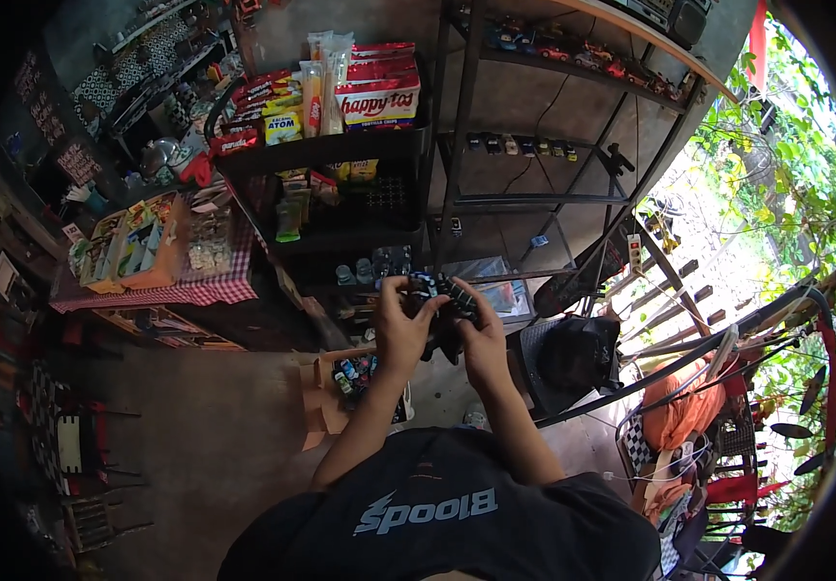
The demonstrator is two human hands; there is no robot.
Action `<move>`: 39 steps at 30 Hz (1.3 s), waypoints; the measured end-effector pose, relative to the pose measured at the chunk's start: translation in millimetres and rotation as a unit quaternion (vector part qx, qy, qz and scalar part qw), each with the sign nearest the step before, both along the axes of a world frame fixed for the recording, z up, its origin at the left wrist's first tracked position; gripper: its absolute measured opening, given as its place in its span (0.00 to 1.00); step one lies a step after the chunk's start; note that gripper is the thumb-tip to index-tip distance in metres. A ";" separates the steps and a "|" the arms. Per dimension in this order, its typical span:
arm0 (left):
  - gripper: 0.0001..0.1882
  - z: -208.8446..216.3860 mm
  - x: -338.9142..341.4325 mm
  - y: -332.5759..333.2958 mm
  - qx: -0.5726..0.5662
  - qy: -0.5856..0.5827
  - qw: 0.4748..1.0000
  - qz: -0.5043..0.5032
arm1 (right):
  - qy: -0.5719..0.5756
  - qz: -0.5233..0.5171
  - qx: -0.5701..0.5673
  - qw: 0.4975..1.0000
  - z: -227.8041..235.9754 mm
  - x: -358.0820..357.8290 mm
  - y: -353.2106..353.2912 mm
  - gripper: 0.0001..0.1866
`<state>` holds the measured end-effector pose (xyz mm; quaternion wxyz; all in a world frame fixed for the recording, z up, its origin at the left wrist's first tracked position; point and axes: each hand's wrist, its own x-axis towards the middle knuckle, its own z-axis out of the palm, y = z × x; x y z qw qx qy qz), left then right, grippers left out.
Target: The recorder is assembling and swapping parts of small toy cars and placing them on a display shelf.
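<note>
At the far left, chairs (79,445) sink into the dark rim, their outlines hard to make out. Further right, a cardboard box (314,407) of small toy-like pieces (350,373) sits below your hands, partly hidden behind your left forearm (368,412). Your left hand (403,324) is closed on the left side of a small dark object (449,302), its fingers curled in. That object lies between your two hands, at the fingertips; they cover much of it, and whether it is one piece or two you cannot tell. Your right hand (484,339) grips its right side. Beyond that, a rounded black item (578,353) is too dim to name, and at the far right glare washes out parts of the foliage (762,174).
</note>
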<state>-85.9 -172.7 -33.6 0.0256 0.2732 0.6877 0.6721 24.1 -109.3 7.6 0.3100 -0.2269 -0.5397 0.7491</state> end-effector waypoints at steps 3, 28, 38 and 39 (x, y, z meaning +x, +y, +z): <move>0.26 4.0 8.5 1.3 -0.085 0.108 0.990 0.003 | 0.023 -0.022 -0.022 0.999 -5.1 -0.4 13.3 0.30; 0.29 22.7 78.4 54.0 -0.059 0.052 0.984 -0.158 | -0.032 -0.082 0.053 0.995 -24.1 44.6 82.6 0.30; 0.29 25.0 114.0 136.8 0.046 -0.119 0.974 -0.189 | -0.010 -0.147 0.253 0.956 -9.5 95.9 139.4 0.32; 0.29 25.4 116.2 144.6 0.071 -0.112 0.975 -0.178 | -0.010 -0.142 0.251 0.957 -9.8 100.7 143.1 0.32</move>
